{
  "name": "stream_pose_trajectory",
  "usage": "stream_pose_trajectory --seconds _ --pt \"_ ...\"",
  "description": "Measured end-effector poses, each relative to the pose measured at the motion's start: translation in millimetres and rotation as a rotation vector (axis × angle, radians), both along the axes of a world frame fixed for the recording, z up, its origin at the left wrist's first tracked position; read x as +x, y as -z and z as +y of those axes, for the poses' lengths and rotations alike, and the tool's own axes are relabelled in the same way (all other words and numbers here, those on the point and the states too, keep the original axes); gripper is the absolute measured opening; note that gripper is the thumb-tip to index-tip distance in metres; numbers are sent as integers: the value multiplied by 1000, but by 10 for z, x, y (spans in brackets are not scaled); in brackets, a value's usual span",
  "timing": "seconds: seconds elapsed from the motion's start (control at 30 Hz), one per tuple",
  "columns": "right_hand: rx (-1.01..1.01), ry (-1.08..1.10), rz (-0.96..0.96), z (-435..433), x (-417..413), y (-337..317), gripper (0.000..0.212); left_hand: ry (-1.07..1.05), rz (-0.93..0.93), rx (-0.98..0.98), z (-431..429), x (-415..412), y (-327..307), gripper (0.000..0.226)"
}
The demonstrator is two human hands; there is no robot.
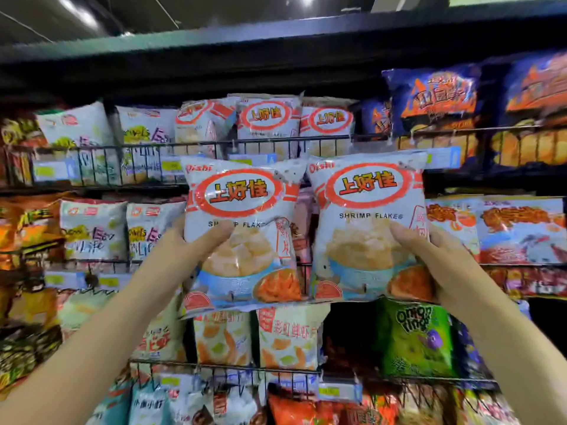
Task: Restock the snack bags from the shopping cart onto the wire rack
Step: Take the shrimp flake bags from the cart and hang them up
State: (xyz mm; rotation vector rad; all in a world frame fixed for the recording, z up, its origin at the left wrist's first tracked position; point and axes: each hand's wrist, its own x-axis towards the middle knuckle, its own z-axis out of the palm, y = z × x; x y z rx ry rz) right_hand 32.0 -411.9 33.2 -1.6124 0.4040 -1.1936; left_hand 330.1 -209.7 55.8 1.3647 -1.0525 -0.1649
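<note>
Up in front of the rack (147,145), 2 matching white-and-red shrimp flake bags are held side by side, both upright with their printed fronts toward the camera. The left hand (187,240) grips the left bag (242,210) at its left edge about halfway up, with the thumb lying across the front and the other fingers hidden behind the pack. The right hand (438,259) grips the right bag (368,210) at its right edge in the same way, thumb on the front and fingers curled round the back and lower corner. Each bag sits inboard of its hand, so the 2 packs fill the space between the hands, and their inner edges look close or touching; blur keeps me from telling which. Both are raised off the shelves, just below the rack's upper wire rail. Behind that rail stand 3 shelf bags (268,121) of the same brand. Blue bags (429,96) fill the tier to the right, and a green onion bag (414,342) stands below the right bag. Price tags (337,391) hang on the lower rail.
</note>
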Motion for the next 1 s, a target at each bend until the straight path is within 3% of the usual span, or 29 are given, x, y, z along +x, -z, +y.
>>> stream_pose_trajectory --seconds 0.2,0.33,0.6,0.67,0.8,0.9,1.0 --pt "-91 79 -88 -60 187 -419 35 24 -26 -78 -172 346 -365 91" --pt "-94 95 -99 -40 283 -542 30 41 -29 -88 -257 427 -544 85" --pt "-123 138 -102 -127 399 -924 33 -12 -49 -86 -409 576 -770 30" --pt "-156 140 -111 -165 424 -1093 31 -6 -41 -86 -433 645 -851 32" --pt "-220 175 -117 -257 503 -1454 37 37 -15 -139 -398 768 -997 64" --pt "-238 149 -160 -313 583 -1734 30 19 -64 -141 -408 792 -1077 37" --pt "-274 135 -191 -376 660 -2032 33 12 -79 -148 -432 770 -1125 32"
